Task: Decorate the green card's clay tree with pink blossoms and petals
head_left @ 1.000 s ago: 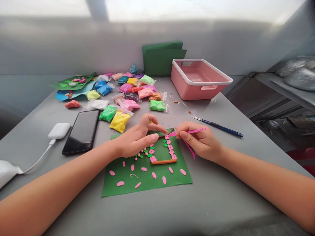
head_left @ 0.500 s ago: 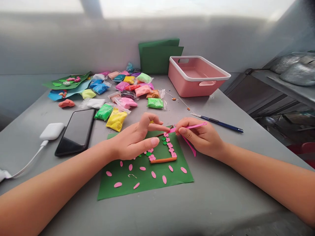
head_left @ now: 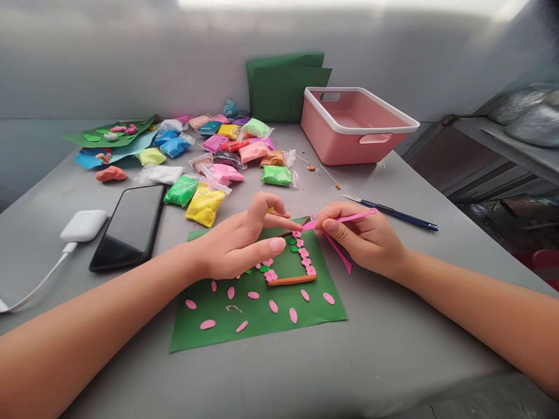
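My right hand (head_left: 360,235) pinches a pink plastic clay modelling tool (head_left: 356,216). A second pink strip (head_left: 341,257) slants down beneath that hand; whether the fingers hold it too is unclear. The tool's tip meets the top of a column of pink clay flowers (head_left: 304,254). My left hand (head_left: 238,244) rests over the green sheet (head_left: 209,340), index finger stretched to the same spot, thumb apart, other fingers bent. A yellow bit (head_left: 271,209) shows by the bent fingers. An orange-brown clay strip (head_left: 292,280) and green clay leaves (head_left: 294,247) lie among the flowers; my left hand covers some.
Loose pink clay ovals (head_left: 273,306) dot the sheet's front part. Behind lie several bagged clays, such as a yellow packet (head_left: 204,205). A phone (head_left: 128,227) and white charging case (head_left: 84,225) sit left. A pink basket (head_left: 349,139) and dark blue pen-like tool (head_left: 397,215) are right.
The view has tilted and shifted slightly, so the table's things appear a little higher. Both hands keep nearly the same pose at the top flower.
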The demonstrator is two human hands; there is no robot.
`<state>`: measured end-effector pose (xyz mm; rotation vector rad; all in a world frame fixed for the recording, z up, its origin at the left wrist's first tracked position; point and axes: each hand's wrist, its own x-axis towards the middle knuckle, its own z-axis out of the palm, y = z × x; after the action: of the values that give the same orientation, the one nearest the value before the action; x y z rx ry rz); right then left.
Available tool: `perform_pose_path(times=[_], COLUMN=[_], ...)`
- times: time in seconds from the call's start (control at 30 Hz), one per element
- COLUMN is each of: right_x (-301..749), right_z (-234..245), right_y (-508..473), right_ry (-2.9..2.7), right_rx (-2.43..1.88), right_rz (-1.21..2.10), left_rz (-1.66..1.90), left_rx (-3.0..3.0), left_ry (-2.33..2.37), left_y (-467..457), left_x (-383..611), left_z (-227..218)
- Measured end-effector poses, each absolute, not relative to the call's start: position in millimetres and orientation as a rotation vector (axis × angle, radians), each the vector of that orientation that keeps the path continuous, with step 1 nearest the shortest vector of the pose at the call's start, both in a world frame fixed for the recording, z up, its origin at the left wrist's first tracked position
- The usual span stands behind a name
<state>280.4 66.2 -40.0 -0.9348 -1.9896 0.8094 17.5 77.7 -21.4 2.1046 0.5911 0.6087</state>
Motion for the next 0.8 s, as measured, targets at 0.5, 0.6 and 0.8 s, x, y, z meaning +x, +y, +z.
perform_pose_path(times=[0.5, 0.6, 0.8], right_x=[280.2, 280.7, 281.6], right_z=[-39.4, -39.7, -40.0], right_y=[66.0, 66.3, 65.7], right_ry=[-1.993, -1.996, -2.012], right_rx=[-0.994, -0.978, -0.968], right_rz=[0.805, 0.803, 0.798], left_rz=[0.524, 0.523, 0.557], left_rx=[2.122, 2.112, 2.09], left_ry=[0.62, 0.643, 0.644], left_y=[79.9, 80.8, 81.7], left_x=[13.5, 12.9, 13.0], left_z=[-25.4, -25.9, -26.3])
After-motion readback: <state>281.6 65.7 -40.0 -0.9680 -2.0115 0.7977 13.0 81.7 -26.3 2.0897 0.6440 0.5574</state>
